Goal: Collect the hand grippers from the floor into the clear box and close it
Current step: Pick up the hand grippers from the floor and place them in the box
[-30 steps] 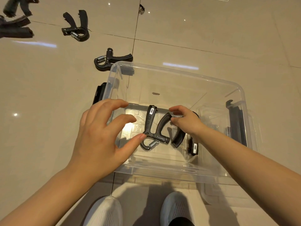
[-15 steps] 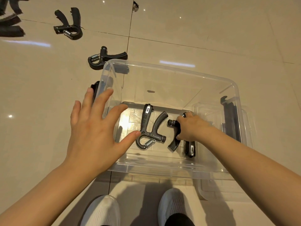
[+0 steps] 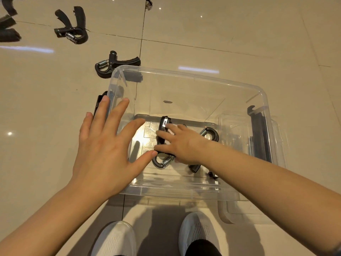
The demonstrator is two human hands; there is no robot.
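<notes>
The clear box point(image 3: 186, 76) stands open on the tiled floor in front of my feet. Two black hand grippers lie on its bottom: one point(image 3: 162, 162) at the left with its spring toward me, one point(image 3: 212, 133) at the right. My right hand point(image 3: 182, 143) reaches inside and lies with spread fingers on the left gripper, covering most of both. Spread flat, my left hand point(image 3: 105, 145) hovers over the box's left wall and holds nothing. More hand grippers lie on the floor: one point(image 3: 114, 64) by the far left corner, another point(image 3: 72, 28) farther away.
Further black grippers point(image 3: 8, 32) show at the top left edge. Black latches sit on the box's left point(image 3: 98, 103) and right point(image 3: 258, 130) sides. A clear lid point(image 3: 247, 215) pokes out from under the near right corner. My white shoes point(image 3: 116, 239) are just below.
My right hand let go of the right gripper and moved left onto the left one. My left hand flattened its curled fingers and stayed over the left wall.
</notes>
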